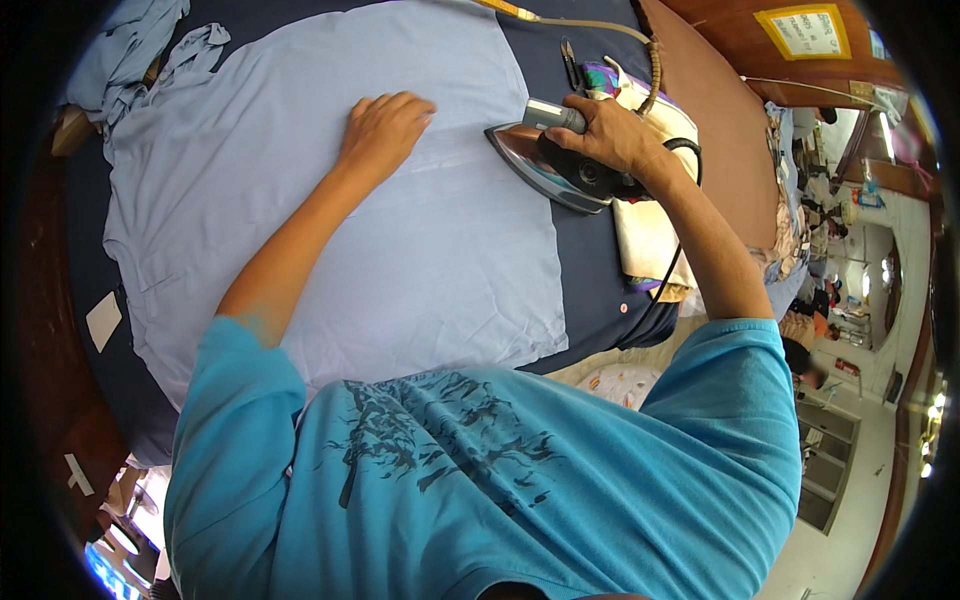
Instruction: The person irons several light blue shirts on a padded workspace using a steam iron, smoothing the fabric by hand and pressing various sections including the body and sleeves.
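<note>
A clothes iron (524, 152) with a dark body and grey handle rests at the right edge of a light blue cloth (440, 260). My right hand (612, 132) is wrapped around its handle. The iron's pointed tip faces left, over the cloth. My left hand (388, 132) lies on the fabric left of the iron, holding nothing, its fingers slightly bent. The cloth is spread mostly flat, with creases near its lower right corner and looser folds along its left side. Whether the soleplate presses on the cloth is hard to see.
A folded cream towel (645, 235) lies right of the iron, on the dark blue table cover (590, 310). Thread snips (570, 65) lie beyond it. A black cord hangs near my right forearm. Crumpled blue cloth (125, 50) sits far left; a brown surface (725, 130) lies right.
</note>
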Tool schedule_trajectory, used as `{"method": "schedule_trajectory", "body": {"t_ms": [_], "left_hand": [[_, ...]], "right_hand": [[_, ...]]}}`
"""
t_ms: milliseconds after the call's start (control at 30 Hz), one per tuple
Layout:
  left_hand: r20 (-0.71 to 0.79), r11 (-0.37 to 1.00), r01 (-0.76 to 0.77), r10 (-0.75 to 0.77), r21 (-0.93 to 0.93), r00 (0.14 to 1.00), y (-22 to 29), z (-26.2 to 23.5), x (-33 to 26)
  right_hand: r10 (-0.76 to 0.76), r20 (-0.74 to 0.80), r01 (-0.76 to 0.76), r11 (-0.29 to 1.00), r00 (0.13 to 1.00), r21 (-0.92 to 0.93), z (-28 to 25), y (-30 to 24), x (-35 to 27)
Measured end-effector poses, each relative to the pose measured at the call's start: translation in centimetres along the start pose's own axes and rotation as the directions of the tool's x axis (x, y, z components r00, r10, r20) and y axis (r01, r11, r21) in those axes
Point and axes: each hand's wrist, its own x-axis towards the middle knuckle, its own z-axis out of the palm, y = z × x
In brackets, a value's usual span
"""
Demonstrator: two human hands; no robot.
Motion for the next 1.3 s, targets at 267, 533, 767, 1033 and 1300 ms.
{"method": "schedule_trajectory", "body": {"t_ms": [267, 533, 767, 1033, 1300], "left_hand": [[0.191, 0.965, 0.053, -0.104, 0.258, 0.976, -0.9, -2.8, -5.9], [0.175, 0.963, 0.081, -0.128, 0.256, 0.976, -0.7, -2.6, -5.9], [0.145, 0.967, 0.075, -0.112, 0.243, 0.983, -0.9, -2.7, -5.8], [0.125, 0.978, 0.039, -0.066, 0.205, 0.99, -1.3, -2.2, -5.7], [0.078, 0.965, -0.013, -0.008, 0.262, 0.997, -3.4, -0.9, -5.9]], "right_hand": [[-0.191, -0.057, 0.195, 0.979, 0.98, 0.063, 0.5, -1.2, 2.3], [-0.161, -0.024, 0.161, 0.987, 0.987, 0.015, 0.6, 0.9, 0.4], [-0.219, -0.144, 0.221, 0.975, 0.965, -0.006, 0.9, 0.6, 3.9], [-0.088, -0.283, 0.09, 0.996, 0.955, -0.008, 0.5, 1.3, 3.0], [-0.304, -0.022, 0.305, 0.952, 0.952, 0.023, 3.5, -7.4, -3.0]]}}
